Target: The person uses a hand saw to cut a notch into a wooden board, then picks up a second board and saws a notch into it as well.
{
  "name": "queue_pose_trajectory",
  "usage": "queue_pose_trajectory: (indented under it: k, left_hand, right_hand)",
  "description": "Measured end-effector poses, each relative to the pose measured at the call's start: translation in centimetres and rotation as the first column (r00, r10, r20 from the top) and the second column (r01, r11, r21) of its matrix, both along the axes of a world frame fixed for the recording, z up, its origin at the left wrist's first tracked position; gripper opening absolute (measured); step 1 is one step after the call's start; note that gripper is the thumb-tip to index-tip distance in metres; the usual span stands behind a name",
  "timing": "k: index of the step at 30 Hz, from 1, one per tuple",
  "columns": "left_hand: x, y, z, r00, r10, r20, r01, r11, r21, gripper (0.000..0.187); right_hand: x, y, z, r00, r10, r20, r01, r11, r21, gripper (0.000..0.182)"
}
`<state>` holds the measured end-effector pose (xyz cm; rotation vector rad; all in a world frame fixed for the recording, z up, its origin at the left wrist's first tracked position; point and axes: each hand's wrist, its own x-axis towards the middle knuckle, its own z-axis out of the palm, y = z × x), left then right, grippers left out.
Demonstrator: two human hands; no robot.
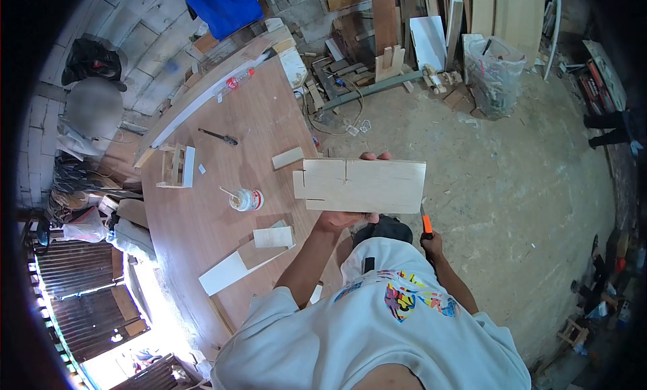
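My left hand (347, 219) grips a pale rectangular wooden board (377, 188) from below, with fingertips showing over its far edge. Notches are cut at the board's left end, and a narrow slit runs in from the far edge near its middle. Low on the right, my right hand (433, 244) is closed around a tool with an orange and black handle (426, 224). Its thin blade points up toward the board's lower right corner; the kind of tool I cannot tell.
On the brown table (256, 134) are a glue tub (247, 199) with a stick in it, wood offcuts (273, 237), a small wooden frame (177, 166), a dark slim tool (219, 136) and a bottle (240, 79). A scrap-filled plastic bag (495, 77) stands by leaning boards.
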<state>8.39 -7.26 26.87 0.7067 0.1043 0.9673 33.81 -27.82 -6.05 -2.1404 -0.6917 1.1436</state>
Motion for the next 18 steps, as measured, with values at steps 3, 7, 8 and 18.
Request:
queue_pose_trajectory:
  k: [3, 7, 8, 18]
  left_hand:
    - [-0.1, 0.1, 0.3, 0.998, -0.014, 0.059, 0.015, 1.0, -0.016, 0.097]
    - [0.2, 0.2, -0.3, 0.999, 0.052, 0.012, -0.053, 0.995, 0.089, 0.097]
    - [0.2, 0.3, -0.2, 0.998, 0.065, 0.019, -0.067, 0.99, 0.128, 0.097]
    - [0.5, 0.5, -0.2, 0.994, 0.111, -0.011, -0.104, 0.96, 0.26, 0.093]
  right_hand:
    - [0.1, 0.0, 0.1, 1.0, 0.027, 0.003, -0.027, 1.0, -0.004, 0.007]
    - [0.3, -0.1, -0.5, 0.998, 0.056, -0.002, -0.056, 0.998, 0.003, 0.007]
    - [0.4, -0.2, -0.8, 0.998, 0.056, -0.002, -0.056, 0.998, 0.003, 0.007]
    - [0.7, -0.3, -1.4, 0.996, 0.083, 0.028, -0.081, 0.995, -0.061, 0.01]
